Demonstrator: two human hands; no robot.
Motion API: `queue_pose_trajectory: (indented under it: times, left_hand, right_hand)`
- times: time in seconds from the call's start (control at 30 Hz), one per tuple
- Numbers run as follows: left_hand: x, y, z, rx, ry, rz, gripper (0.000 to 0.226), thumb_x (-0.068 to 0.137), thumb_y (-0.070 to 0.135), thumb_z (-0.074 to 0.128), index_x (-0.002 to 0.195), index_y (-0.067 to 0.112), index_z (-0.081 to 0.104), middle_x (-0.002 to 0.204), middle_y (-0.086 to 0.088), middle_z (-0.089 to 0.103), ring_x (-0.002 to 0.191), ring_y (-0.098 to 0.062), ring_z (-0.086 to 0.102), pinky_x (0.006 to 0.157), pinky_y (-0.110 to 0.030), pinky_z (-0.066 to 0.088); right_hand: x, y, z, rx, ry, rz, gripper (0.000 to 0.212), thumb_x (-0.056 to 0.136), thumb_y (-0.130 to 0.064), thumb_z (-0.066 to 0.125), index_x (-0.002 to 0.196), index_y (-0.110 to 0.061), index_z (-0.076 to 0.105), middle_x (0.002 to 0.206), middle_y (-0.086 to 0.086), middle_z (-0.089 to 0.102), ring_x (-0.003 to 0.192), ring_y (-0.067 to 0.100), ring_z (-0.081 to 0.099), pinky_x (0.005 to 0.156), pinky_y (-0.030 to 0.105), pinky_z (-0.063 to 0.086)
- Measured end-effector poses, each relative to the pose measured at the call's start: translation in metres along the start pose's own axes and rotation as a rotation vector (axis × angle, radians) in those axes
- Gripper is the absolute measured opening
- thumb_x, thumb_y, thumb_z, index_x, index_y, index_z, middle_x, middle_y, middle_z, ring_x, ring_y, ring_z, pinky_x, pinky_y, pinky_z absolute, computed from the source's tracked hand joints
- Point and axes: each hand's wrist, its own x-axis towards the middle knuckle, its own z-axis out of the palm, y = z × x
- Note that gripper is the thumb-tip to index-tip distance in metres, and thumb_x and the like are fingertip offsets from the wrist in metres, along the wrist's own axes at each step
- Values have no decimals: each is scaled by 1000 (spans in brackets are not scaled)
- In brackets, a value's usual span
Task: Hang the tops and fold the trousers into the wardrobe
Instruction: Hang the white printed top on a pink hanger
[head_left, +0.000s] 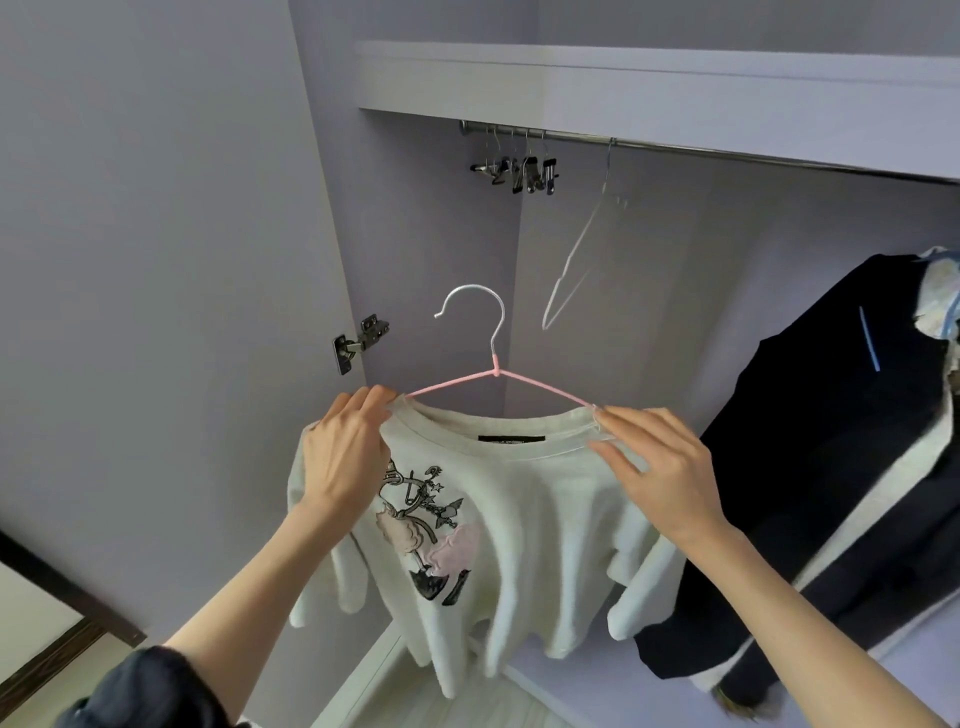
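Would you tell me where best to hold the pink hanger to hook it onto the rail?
Probably at the neck of the pink hanger, pinched from below. The top covers both arms, and the silver hook must stay free for the rail.

A metal wardrobe rail carries clip hangers, a bare white hanger and a dark jacket

We see a black neck label inside the white top, its lettering too small to read.
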Motion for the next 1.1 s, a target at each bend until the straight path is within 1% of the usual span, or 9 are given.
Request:
queue_pose_trajectory:
  times: [0.13,0.2,0.3,0.4,0.57,0.7,0.87,0.97,1.1]
  left_hand:
    - [-7,9,1,-7,-22,42,38,71,-17,60,100,8,66,89,-5,69,79,-29,62,45,-35,43]
    - [-8,15,3,-24,-47,48,37,75,-15,58,102,9,65,91,-4,69,81,-28,61,46,-35,42]
    - [-9,18,4,-59,-99,88,32,81,-11,56,102,11,65,93,-1,69,84,-26,60,47,-33,40]
    - [-7,14,6,-133,-189,118,21,90,2,55,105,13,65,95,0,67,92,-24,59,61,-37,46]
    - [-4,20,22,-166,-347,205,25,96,12,49,117,14,63,105,-2,65,100,-25,55,81,-35,41]
    - [2,35,32,-156,-525,291,40,98,18,44,138,23,44,126,-1,55,119,-24,46,96,-38,40]
    - [12,55,33,-235,-669,399,47,98,17,43,143,29,35,141,4,43,127,-19,43,95,-41,44]
    - [20,66,34,-265,-646,486,43,99,15,41,141,25,40,142,6,43,127,-17,41,99,-36,40]
    - [32,81,30,-316,-484,618,39,97,12,43,135,20,50,141,3,44,131,-18,37,100,-34,36]
  right_hand:
    - [19,-8,-5,16,-190,135,34,86,-23,67,113,-4,67,96,3,71,82,25,64,75,35,52]
    - [34,-19,1,230,-400,313,32,87,-16,67,118,-7,64,99,0,70,91,21,60,83,30,48]
    - [49,-34,8,687,-602,694,14,91,-7,58,98,-5,70,72,-1,61,66,13,56,68,19,47]
    - [49,-27,2,818,-800,909,21,93,-2,52,87,-13,70,67,0,57,57,10,48,59,20,40]
    - [37,-18,-14,1096,-1043,1189,26,92,9,42,96,-6,63,70,1,59,60,11,60,56,18,46]
    - [34,-7,-34,1270,-1010,1341,29,91,13,37,103,-2,59,75,4,59,70,19,68,63,27,56]
    - [23,-4,-54,1300,-850,1458,34,89,19,36,106,0,59,79,7,60,73,21,69,62,28,56]
    - [12,-4,-62,1337,-652,1555,40,88,22,35,109,0,61,81,9,60,72,22,69,63,30,57]
    - [2,-2,-65,1371,-459,1600,53,86,23,33,119,-8,59,88,9,59,72,20,67,64,29,56]
